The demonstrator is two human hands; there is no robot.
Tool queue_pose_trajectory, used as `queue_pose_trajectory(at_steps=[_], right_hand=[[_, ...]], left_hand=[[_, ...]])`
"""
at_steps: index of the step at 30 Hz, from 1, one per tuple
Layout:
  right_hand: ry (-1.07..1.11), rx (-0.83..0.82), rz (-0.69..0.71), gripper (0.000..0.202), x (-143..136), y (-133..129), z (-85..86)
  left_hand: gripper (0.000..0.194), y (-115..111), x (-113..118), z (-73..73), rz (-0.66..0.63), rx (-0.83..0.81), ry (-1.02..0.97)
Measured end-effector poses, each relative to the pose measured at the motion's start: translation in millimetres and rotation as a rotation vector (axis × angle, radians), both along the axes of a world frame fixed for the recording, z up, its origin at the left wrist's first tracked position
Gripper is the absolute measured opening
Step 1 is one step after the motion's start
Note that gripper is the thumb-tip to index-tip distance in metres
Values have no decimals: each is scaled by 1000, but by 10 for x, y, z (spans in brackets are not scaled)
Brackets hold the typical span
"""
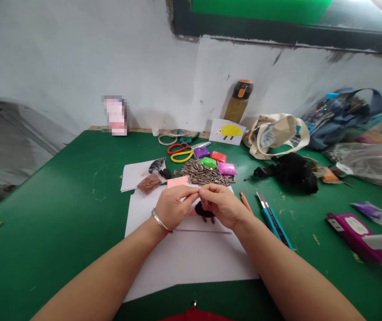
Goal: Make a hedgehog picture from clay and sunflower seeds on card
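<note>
My left hand [174,206], with a silver bracelet at the wrist, and my right hand [222,206] meet fingertip to fingertip above white paper sheets [191,258] on the green table [60,214]. Together they pinch something very small where the fingers touch; I cannot make out what it is. Under my right hand a dark clay shape [204,210] lies on the paper. Just beyond the hands sit a pile of striped sunflower seeds [204,174] and a pink slip of paper [178,181].
Coloured clay packets [217,162], scissors [182,151], a brown clay bag [149,182], a hedgehog drawing [227,131] and a bottle [239,101] lie farther back. To the right are utility knives [273,218], a pencil [245,201], a black pouch [291,171], bags [277,133] and a purple case [358,232].
</note>
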State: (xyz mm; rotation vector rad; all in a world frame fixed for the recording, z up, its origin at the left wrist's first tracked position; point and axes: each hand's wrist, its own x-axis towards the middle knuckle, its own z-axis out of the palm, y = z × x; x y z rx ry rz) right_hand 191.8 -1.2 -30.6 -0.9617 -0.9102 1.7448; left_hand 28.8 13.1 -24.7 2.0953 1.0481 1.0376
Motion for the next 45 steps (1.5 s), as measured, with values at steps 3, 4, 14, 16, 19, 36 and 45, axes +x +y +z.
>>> queue_pose_trajectory(at_steps=[3,4,14,16,19,36,45], right_hand=[[30,-10,1,25,-15,-2,-17],[38,-15,-1,25,-20,-5,-19],[142,-59,96,28,-26,-63,7],[150,-55,112,29,-27,-68,7],[142,-46,112,32,-36,-69,11],[-103,-4,6,30,-39,-80,2],[-198,22,-64,25,-68,-100,73]], left_hand=[[16,-4,-8,-8,3,32,8],[16,-8,-10,-4,10,34,14],[15,-80,-37,217,-89,-174,-21],[15,-86,-37,264,-106,-206,-30],[17,-93,-26,295,-134,-279,-85],[20,5,-59,195,-87,-542,-143],[14,31,-49,137,-61,-611,-200]])
